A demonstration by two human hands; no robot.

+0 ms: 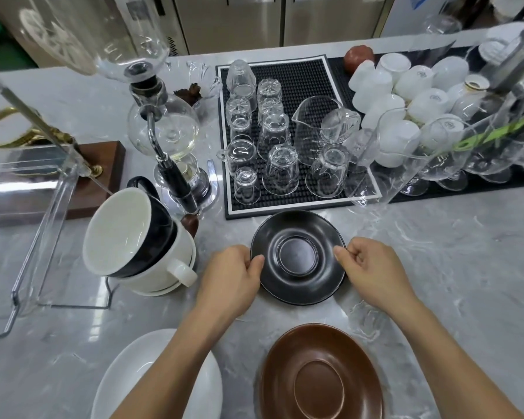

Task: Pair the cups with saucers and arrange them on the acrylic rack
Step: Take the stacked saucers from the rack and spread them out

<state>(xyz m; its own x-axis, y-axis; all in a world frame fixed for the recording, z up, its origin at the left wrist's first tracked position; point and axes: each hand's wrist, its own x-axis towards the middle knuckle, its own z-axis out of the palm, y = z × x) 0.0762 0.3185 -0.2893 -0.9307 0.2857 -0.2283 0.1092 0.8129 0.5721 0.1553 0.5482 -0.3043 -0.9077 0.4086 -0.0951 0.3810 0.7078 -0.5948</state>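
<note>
A black saucer (298, 257) lies flat on the marble counter in the middle. My left hand (232, 278) pinches its left rim and my right hand (372, 272) pinches its right rim. A brown saucer (321, 373) sits near the front edge, and a white saucer (161, 376) lies to its left, partly under my left forearm. To the left, a black cup (152, 237) with a white inside is nested, tilted, in a white cup (170, 267). The clear acrylic rack (43, 225) stands at the far left.
A black drying mat (303, 77) with several upturned glasses lies behind the saucer. White cups (406, 95) and wine glasses crowd the right rear. A glass siphon brewer (164, 125) stands left of the mat, and a wooden base (103, 176) sits behind the rack.
</note>
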